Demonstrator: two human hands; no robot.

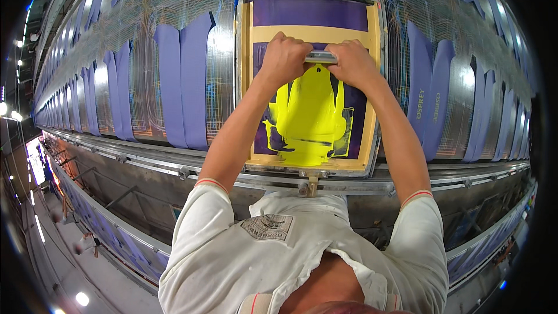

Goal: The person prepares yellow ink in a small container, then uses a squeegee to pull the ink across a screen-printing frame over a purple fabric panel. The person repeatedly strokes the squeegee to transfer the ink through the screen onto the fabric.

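Observation:
My left hand and my right hand are both closed around the grey handle of a squeegee, one at each end. The squeegee stands in the upper part of a screen-printing frame, which has a metal rim and tan tape along its inner edges. Bright yellow ink spreads in a thick smear over the dark purple mesh, from just below the squeegee to the near end. My fingertips and the squeegee's blade are hidden from view.
Lavender fabric pieces lie in rows on the long table, left and right of the frame; some on the right bear yellow print. A metal rail runs along the near edge. A bracket sits at the frame's near side.

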